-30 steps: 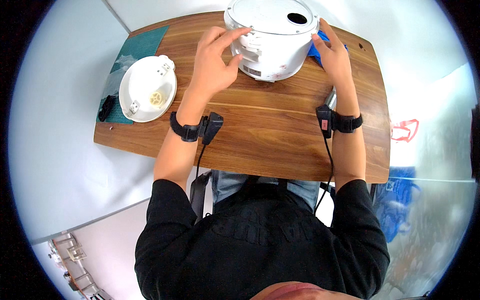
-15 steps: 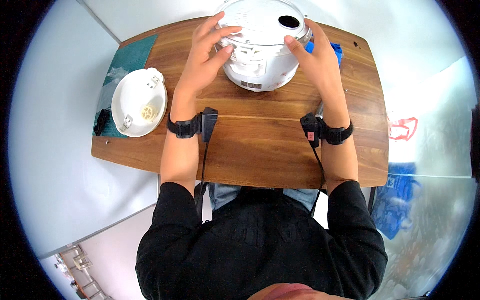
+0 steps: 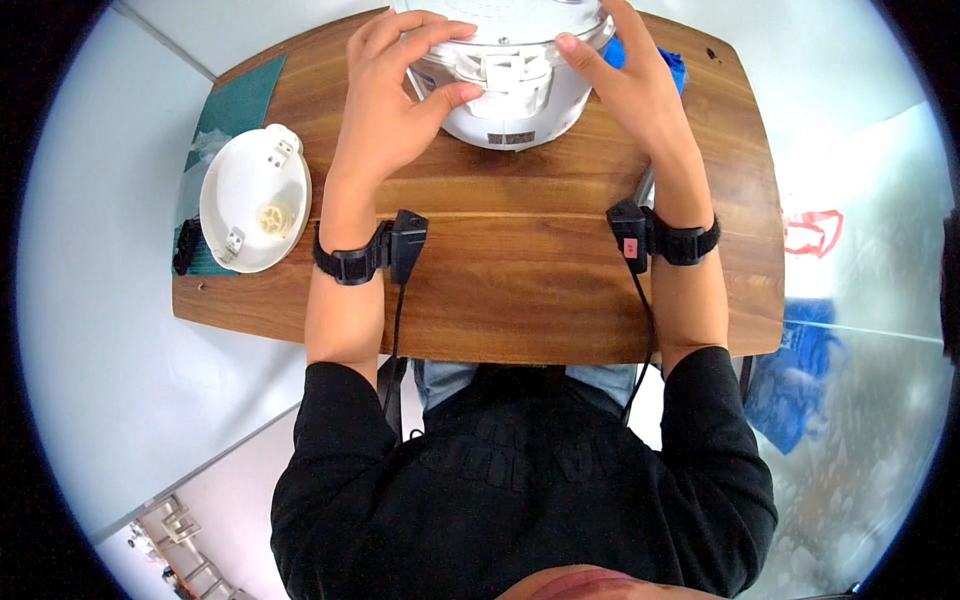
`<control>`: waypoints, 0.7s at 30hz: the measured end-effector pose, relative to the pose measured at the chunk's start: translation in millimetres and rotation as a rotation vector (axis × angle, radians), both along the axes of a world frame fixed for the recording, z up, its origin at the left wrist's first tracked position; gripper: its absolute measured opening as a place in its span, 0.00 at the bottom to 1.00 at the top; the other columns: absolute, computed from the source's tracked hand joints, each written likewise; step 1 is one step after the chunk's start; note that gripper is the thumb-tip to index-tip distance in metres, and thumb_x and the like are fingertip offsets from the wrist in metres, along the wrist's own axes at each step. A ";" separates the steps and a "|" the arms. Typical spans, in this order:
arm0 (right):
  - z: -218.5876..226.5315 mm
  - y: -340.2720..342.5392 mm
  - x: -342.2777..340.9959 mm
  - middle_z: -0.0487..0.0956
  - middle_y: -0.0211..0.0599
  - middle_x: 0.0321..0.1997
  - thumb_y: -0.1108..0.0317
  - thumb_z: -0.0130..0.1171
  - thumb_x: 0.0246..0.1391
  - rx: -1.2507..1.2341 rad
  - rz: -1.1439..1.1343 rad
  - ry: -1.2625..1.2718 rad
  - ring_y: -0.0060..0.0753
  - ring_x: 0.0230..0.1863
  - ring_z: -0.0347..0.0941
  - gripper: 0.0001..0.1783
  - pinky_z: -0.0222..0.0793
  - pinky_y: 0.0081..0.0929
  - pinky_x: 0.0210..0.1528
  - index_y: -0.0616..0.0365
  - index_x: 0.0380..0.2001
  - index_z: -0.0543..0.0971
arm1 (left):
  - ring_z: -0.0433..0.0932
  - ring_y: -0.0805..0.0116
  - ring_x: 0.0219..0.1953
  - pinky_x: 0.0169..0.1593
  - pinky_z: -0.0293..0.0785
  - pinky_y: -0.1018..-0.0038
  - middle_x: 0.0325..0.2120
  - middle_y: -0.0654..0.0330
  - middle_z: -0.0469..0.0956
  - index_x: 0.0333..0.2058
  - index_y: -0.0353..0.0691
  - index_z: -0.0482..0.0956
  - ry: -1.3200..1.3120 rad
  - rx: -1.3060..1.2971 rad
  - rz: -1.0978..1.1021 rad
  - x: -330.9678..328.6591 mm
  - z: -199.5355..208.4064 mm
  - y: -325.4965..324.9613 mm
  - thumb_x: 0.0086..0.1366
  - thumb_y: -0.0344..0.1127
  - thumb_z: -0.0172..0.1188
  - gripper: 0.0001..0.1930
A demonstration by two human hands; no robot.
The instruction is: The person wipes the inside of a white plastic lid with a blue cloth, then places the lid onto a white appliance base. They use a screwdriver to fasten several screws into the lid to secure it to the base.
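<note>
A white rice cooker [image 3: 565, 112] stands at the far side of the table, its top partly cut off by the upper edge of the view. My left hand [image 3: 390, 110] curves around the left side of its lid [image 3: 500, 22]. The fingertips lie on the lid's edge, and the thumb touches the front beside the latch [image 3: 505, 70]. On the right side, my right hand [image 3: 640, 95] grips the lid's rim, thumb on the front edge and the other fingers partly out of view.
To the left, a white oval cover [image 3: 240, 190] lies upturned, partly over a green cutting mat [image 3: 240, 100]. A black cable-like item [image 3: 185, 245] rests on the mat. Blue material [image 3: 670, 70] sits behind the cooker at right. A wall borders the table on the left.
The whole view has shifted, so the cooker sits higher in it. My left thumb is lower on the cooker's front, beside the latch. Both hands stay at the lid's sides.
</note>
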State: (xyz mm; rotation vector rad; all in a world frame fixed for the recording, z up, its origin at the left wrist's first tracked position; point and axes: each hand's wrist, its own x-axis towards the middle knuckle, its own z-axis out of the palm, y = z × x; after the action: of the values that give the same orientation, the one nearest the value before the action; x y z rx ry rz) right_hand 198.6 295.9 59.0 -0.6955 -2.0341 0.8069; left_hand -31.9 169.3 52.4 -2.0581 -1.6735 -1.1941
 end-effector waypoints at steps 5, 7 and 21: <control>-9.2 5.4 -0.4 0.66 0.59 0.71 0.64 0.68 0.61 0.097 -0.041 -0.027 0.49 0.72 0.62 0.38 0.63 0.42 0.70 0.65 0.69 0.64 | 0.68 0.57 0.58 0.64 0.62 0.59 0.51 0.65 0.79 0.51 0.58 0.86 0.111 0.030 0.154 18.8 5.6 -5.6 0.49 0.43 0.79 0.27; -8.7 8.0 -0.7 0.69 0.57 0.70 0.65 0.68 0.61 -0.006 0.000 0.045 0.48 0.71 0.65 0.36 0.64 0.41 0.69 0.65 0.68 0.65 | 0.67 0.56 0.58 0.65 0.62 0.59 0.51 0.65 0.79 0.52 0.59 0.86 0.135 0.072 0.207 28.7 0.4 -4.0 0.48 0.45 0.79 0.28; -7.4 11.0 5.7 0.77 0.52 0.61 0.60 0.71 0.57 -0.079 -0.088 -0.017 0.45 0.62 0.74 0.35 0.70 0.36 0.62 0.64 0.63 0.72 | 0.64 0.53 0.63 0.67 0.61 0.57 0.57 0.63 0.75 0.55 0.58 0.83 0.067 0.083 0.225 18.7 -12.9 10.0 0.48 0.41 0.80 0.32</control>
State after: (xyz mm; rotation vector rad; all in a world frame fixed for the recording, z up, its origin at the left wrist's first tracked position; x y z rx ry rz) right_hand 204.3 306.9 51.6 -0.8331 -1.9806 0.8362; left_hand -13.3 179.3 39.6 -1.7861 -1.7392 -1.0900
